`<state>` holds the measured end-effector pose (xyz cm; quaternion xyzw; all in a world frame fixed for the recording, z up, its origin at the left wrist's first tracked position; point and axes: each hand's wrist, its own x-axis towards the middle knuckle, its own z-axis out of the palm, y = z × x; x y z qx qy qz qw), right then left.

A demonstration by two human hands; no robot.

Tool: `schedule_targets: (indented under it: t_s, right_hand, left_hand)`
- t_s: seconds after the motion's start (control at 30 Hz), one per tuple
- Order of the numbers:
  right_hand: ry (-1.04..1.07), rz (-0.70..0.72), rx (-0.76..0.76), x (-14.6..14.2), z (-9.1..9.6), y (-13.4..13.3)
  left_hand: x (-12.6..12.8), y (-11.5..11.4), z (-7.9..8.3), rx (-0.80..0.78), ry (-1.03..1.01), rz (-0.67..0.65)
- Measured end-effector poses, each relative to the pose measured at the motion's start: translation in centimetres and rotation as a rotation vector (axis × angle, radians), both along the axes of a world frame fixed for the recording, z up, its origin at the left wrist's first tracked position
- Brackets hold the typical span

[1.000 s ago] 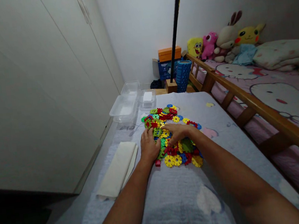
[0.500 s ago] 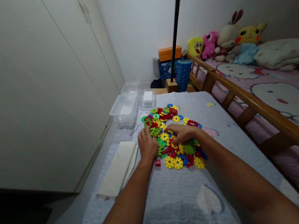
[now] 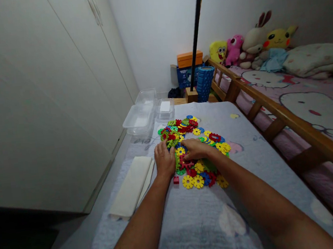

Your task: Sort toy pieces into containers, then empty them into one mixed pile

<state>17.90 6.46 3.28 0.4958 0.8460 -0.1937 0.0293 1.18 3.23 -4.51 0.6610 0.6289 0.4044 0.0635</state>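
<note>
A heap of flat plastic gear-shaped pieces (image 3: 193, 151) in yellow, red, green and blue lies on a pale blue blanket (image 3: 194, 220). My left hand (image 3: 164, 160) rests palm down on the heap's left side, fingers stretched forward over green and red pieces. My right hand (image 3: 195, 148) lies across the middle of the heap, fingers flat and pointing left, almost meeting the left hand. Neither hand visibly holds a piece. A small red block (image 3: 176, 180) sits just below my left wrist.
A folded white cloth (image 3: 131, 187) lies left of the heap. Clear plastic containers (image 3: 140, 121) stand at the blanket's far left edge. A wooden bed rail (image 3: 275, 117) runs along the right, with plush toys (image 3: 250, 42) behind. A black pole (image 3: 196, 38) rises beyond.
Both hands have slid slightly across the heap. Several pieces on the right side have spread outward; yellow and green ones now lie further right near the red piece.
</note>
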Motion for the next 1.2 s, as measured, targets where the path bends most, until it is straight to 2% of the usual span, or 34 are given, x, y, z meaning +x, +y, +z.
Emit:
schedule_targets:
  t_s: [0.13,0.23,0.4,0.57,0.73,0.9,1.0,1.1,1.2]
  right_hand:
    - [0.144,0.071,0.089,0.2,-0.4,-1.1]
    - [0.236,0.066,0.14,1.6,-0.2,-2.5]
    - [0.401,-0.096,0.264,6.9,0.1,-4.1]
    - [0.384,-0.251,0.216,11.9,-1.3,-5.3]
    - [0.54,-0.337,0.209,14.5,-3.0,-6.2]
    - [0.581,-0.474,0.251,13.5,-5.1,-5.9]
    - [0.551,-0.451,0.29,11.8,-5.9,-5.4]
    - [0.553,-0.362,0.301,9.8,-5.6,-4.8]
    - [0.551,-0.324,0.296,7.7,-4.4,-4.3]
  left_hand:
    - [-0.1,-0.1,0.2,-0.027,-0.039,-0.008]
    - [-0.2,-0.2,0.3,-0.047,-0.071,-0.017]
    - [-0.1,-0.4,0.4,-0.067,-0.12,-0.04]
    - [0.0,-0.5,0.8,-0.099,-0.14,-0.119]
    - [0.2,-0.7,1.1,-0.12,-0.148,-0.181]
    - [0.2,-0.7,0.9,-0.135,-0.126,-0.253]
    - [0.1,-0.6,0.7,-0.128,-0.105,-0.318]
    - [0.2,-0.6,0.5,-0.12,-0.101,-0.349]
    - [0.2,-0.5,0.5,-0.113,-0.12,-0.329]
